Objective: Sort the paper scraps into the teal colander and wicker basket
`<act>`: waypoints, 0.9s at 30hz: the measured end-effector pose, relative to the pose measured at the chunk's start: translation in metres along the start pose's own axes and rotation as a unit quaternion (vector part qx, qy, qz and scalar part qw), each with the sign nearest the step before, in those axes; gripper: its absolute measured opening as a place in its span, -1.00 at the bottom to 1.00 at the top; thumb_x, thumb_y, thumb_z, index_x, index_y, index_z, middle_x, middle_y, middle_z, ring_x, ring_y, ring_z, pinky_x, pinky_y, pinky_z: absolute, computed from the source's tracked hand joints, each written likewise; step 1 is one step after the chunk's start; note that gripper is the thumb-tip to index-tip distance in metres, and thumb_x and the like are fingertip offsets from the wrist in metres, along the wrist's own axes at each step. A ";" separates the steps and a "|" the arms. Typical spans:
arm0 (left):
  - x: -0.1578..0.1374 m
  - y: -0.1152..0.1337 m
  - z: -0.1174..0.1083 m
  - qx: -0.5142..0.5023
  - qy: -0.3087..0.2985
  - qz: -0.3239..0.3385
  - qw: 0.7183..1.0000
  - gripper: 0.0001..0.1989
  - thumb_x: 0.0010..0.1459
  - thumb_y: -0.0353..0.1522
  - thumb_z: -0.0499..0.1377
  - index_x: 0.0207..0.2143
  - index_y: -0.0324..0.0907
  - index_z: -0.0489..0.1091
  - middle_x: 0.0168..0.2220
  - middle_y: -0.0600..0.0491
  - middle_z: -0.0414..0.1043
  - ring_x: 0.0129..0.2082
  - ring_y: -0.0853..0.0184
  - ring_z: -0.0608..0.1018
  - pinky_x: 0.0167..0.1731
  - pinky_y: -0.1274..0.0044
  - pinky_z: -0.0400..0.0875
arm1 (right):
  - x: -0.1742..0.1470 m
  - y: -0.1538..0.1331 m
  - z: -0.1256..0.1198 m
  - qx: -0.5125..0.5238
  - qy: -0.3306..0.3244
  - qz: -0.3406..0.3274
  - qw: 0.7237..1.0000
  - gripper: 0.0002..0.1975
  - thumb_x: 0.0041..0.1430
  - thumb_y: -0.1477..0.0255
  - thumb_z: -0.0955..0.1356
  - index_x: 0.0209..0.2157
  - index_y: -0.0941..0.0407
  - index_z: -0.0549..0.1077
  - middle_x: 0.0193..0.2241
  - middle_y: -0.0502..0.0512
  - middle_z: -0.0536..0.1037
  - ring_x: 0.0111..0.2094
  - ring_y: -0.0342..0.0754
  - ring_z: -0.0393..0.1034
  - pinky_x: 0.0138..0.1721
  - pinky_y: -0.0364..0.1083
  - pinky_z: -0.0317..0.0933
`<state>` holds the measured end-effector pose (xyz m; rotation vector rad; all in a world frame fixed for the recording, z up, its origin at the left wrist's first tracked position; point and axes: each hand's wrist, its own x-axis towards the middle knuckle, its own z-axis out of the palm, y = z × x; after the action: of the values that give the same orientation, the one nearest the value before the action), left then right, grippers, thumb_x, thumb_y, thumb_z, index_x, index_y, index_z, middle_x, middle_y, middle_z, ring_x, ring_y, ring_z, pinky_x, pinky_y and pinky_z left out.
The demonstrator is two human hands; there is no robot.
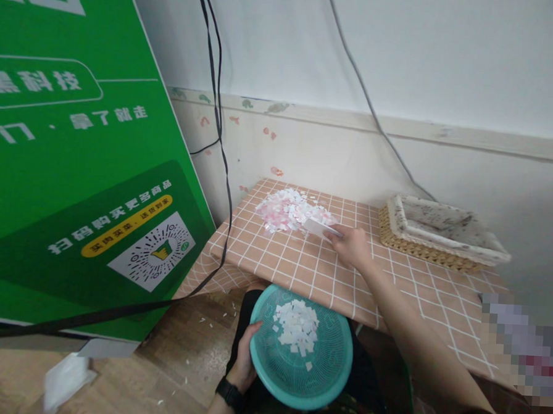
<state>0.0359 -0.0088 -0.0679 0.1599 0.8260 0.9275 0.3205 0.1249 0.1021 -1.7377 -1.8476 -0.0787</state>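
Observation:
My right hand [350,245] is closed around one end of a flat, white, rectangular card-like piece [319,228]. Its far edge meets a spread pile of small white and pink paper pieces [288,209] on the table. In my lap, just below the table edge, sits a round teal plastic colander [327,376]. A heap of small white paper pieces [297,324] lies in it. My left hand [245,352] grips the colander's left rim, with the thumb over the edge and the other fingers mostly hidden.
A brown checked cloth covers the table [310,267]. Toward the right stands a cloth-lined wicker basket [442,234]. A green sign cabinet [75,159] is at left, with a black strap [225,198] hanging across. White scraps lie on the wooden floor [175,362].

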 end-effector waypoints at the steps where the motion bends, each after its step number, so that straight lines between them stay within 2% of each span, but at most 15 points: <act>1: 0.000 0.000 0.001 0.001 0.001 0.002 1.000 -0.66 -0.01 -0.25 0.20 -0.28 -0.35 0.51 -0.35 -0.13 0.58 -0.31 0.10 0.57 -0.18 0.31 0.39 | 0.000 0.000 0.000 0.009 -0.008 -0.013 1.000 -0.73 0.13 0.33 0.26 -0.26 0.07 0.56 -0.41 0.12 0.60 -0.47 -0.04 0.43 -0.44 -0.13 0.12; 3: 0.000 0.001 0.001 0.002 0.000 0.000 1.000 -0.67 0.00 -0.25 0.20 -0.28 -0.35 0.51 -0.35 -0.13 0.58 -0.31 0.11 0.57 -0.18 0.33 0.39 | 0.000 0.000 0.001 0.028 -0.015 -0.023 0.999 -0.74 0.13 0.33 0.26 -0.26 0.08 0.56 -0.39 0.12 0.60 -0.46 -0.04 0.44 -0.43 -0.13 0.14; 8: 0.001 0.000 -0.001 0.004 -0.004 0.007 1.000 -0.67 0.02 -0.25 0.19 -0.29 -0.36 0.51 -0.37 -0.13 0.58 -0.39 0.15 0.57 -0.21 0.35 0.40 | 0.002 -0.001 0.004 0.022 0.006 0.012 1.000 -0.73 0.12 0.31 0.28 -0.26 0.08 0.56 -0.45 0.12 0.59 -0.49 -0.03 0.43 -0.46 -0.13 0.14; 14: 0.001 -0.002 -0.002 0.005 -0.006 0.002 1.000 -0.65 0.04 -0.23 0.17 -0.27 -0.35 0.50 -0.34 -0.15 0.57 -0.36 0.12 0.57 -0.18 0.30 0.38 | 0.000 -0.003 0.009 0.061 -0.017 -0.026 0.998 -0.76 0.12 0.33 0.28 -0.29 0.07 0.56 -0.35 0.11 0.60 -0.44 -0.04 0.45 -0.41 -0.13 0.18; 19: 0.001 -0.002 -0.003 0.005 -0.005 0.014 1.000 -0.68 0.02 -0.23 0.19 -0.31 -0.34 0.50 -0.36 -0.13 0.56 -0.37 0.15 0.56 -0.18 0.32 0.37 | -0.001 -0.004 0.000 0.032 0.003 0.004 0.999 -0.72 0.11 0.30 0.28 -0.25 0.09 0.56 -0.42 0.12 0.60 -0.49 -0.04 0.43 -0.47 -0.13 0.13; 27: 0.000 -0.001 -0.002 0.002 -0.005 0.011 1.000 -0.65 0.01 -0.23 0.19 -0.27 -0.34 0.50 -0.32 -0.13 0.56 -0.34 0.15 0.56 -0.16 0.33 0.37 | 0.005 -0.012 -0.017 0.003 -0.058 -0.028 0.998 -0.76 0.08 0.32 0.29 -0.32 0.08 0.57 -0.49 0.08 0.58 -0.53 -0.07 0.41 -0.50 -0.15 0.10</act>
<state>0.0348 -0.0101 -0.0695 0.1773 0.8192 0.9452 0.3162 0.1208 0.1222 -1.7197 -1.9779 0.0055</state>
